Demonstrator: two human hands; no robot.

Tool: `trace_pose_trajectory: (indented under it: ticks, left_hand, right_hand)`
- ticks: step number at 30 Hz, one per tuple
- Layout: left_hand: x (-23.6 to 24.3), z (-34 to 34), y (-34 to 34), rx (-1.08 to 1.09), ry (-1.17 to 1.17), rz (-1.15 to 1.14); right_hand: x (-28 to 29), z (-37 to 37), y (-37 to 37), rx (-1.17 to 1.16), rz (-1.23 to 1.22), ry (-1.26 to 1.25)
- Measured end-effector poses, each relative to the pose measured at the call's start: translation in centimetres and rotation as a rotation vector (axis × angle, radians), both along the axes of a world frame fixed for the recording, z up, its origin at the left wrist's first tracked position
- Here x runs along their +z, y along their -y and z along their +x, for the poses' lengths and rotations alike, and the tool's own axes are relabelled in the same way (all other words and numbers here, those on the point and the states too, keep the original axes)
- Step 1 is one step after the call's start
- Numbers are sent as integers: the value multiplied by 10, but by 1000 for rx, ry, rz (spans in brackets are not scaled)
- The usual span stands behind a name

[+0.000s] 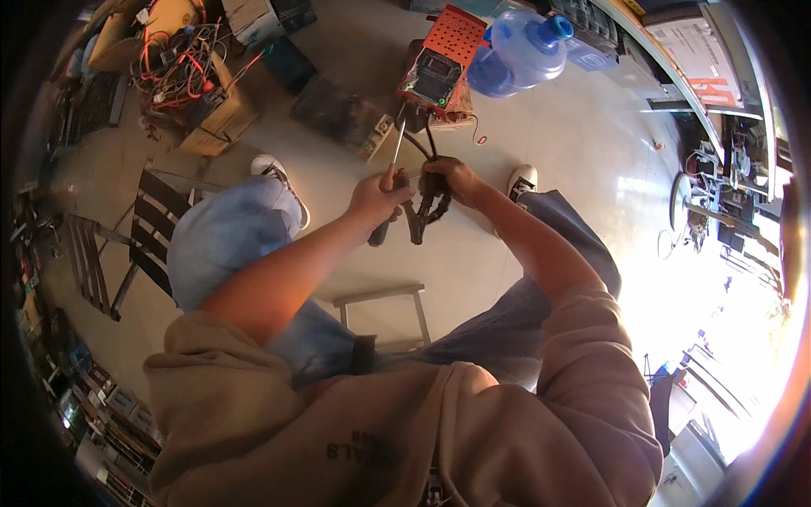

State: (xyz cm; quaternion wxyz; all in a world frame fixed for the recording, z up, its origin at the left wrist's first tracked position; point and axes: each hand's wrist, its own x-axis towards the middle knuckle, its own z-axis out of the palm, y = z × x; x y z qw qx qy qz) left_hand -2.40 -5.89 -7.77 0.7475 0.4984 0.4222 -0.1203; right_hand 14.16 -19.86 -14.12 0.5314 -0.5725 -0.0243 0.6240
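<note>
A seated person is leaning over a pale floor (591,152), both arms reaching toward the upper middle of the frame. The left hand (380,201) is curling its fingers firmly round a screwdriver (397,148); the bare shaft is pointing up the frame and the dark handle is showing below the fist. The right hand (454,179), just beside it, is wrapping its grip round what looks like a black clamp (416,224), which is hanging between the two hands with its nose pointing down the frame. Whether the clamp's jaws are parting is too small to tell, as is whether the left thumb is touching its near handle.

Black cables (432,139) are running from the right hand up to an orange unit (441,59) at the top centre. A blue water jug (528,51) is lying at the unit's right; tangled wires (182,76) are filling the upper left.

The clamp is probably light but stiff and springy, its cable tugging a little; its handles, well back from the nose, are offering the best hold. The screwdriver is likely rigid and sturdy, with a slick shaft, so the thick handle is the place to take it.
</note>
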Motion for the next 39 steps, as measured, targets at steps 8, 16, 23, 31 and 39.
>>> trace_pose_trajectory:
  ticks: [8, 16, 23, 31, 39]
  left_hand:
    - [30, -16, 13, 6, -30, -80]
    - [55, -20, 11, -12, 226, -269]
    - [64, -36, 12, 301, 217, -558]
    - [58, -50, 16, 278, 17, -463]
    - [58, -65, -9, 54, -194, -366]
  right_hand:
    - [71, -14, 13, 464, -250, 574]
    - [124, -67, -14, 131, -89, 125]
    - [126, -75, -21, 7, -67, 169]
    - [98, -70, -29, -56, -89, 77]
    - [88, -54, -27, -245, -109, 184]
